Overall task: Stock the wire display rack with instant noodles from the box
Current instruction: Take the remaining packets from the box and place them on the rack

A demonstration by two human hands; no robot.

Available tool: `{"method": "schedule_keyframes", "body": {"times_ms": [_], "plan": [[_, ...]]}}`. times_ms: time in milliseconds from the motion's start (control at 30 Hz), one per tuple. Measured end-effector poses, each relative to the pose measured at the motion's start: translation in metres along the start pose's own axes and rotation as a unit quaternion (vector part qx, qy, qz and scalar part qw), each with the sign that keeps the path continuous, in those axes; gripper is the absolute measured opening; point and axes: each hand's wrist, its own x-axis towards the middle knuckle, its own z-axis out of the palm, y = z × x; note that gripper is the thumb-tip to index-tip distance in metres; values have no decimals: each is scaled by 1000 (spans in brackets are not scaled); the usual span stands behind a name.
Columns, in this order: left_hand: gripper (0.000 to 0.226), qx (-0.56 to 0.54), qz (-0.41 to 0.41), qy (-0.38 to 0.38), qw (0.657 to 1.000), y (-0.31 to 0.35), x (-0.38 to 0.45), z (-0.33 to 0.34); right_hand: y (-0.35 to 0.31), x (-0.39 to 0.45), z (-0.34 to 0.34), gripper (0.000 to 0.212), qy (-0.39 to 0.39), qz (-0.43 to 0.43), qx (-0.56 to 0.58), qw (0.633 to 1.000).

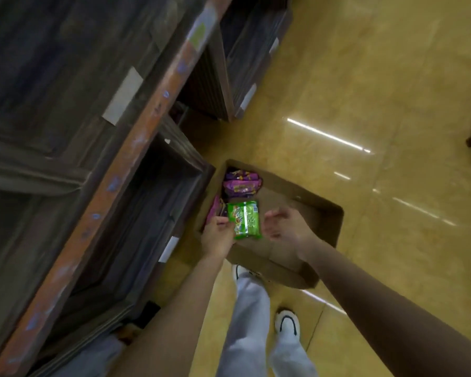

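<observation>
two hands over the box [324, 213]: left [218, 236] gripping green noodle packet [244, 219], right [286, 227] loosely open beside it

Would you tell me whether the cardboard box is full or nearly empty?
Nearly empty: the cardboard box shows bare bottom, with only some purple packets at one end.

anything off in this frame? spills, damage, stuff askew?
Nothing stands out. The cardboard box sits open on the floor, with purple noodle packs piled at its far end. The left hand holds a green pack over the box; the right hand is beside it, open. No spills or visible damage.
</observation>
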Motion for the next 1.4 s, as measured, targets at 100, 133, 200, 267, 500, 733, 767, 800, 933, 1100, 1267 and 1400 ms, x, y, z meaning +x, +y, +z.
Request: {"method": "schedule_keyframes", "body": {"times_ms": [100,133,200,267,500,733,767,800,933,1100,1267,1400], "plan": [[20,40,-22,-5,999,-20,76,13,12,81,15,19,14,14,-33,999],[16,53,-28,-10,998,-27,100,17,16,106,19,16,11,15,-36,999],[10,91,-26,-11,995,-40,144,24,28,153,28,5,0,15,-65,998],[17,165,-11,-15,986,-50,181,30,41,194,36,10,-2,15,-108,994],[35,394,40,-47,917,-82,278,45,75,314,47,31,15,-70,-365,928],[40,426,-6,-99,899,-134,327,56,80,397,49,45,57,-125,-494,858],[42,429,-7,-100,898,-138,330,57,81,404,48,45,49,-119,-516,847],[43,435,-8,-99,895,-142,333,59,83,411,48,44,38,-113,-538,835],[50,474,-1,-61,878,-149,336,66,102,417,54,40,27,-119,-547,828],[36,435,-2,-71,897,-142,316,64,134,363,71,34,-23,-99,-498,861],[33,233,-7,-84,969,-119,266,63,140,295,76,50,-69,-153,-467,868],[32,109,-7,-103,989,-83,198,69,141,244,66,67,-64,-170,-463,868]]}}
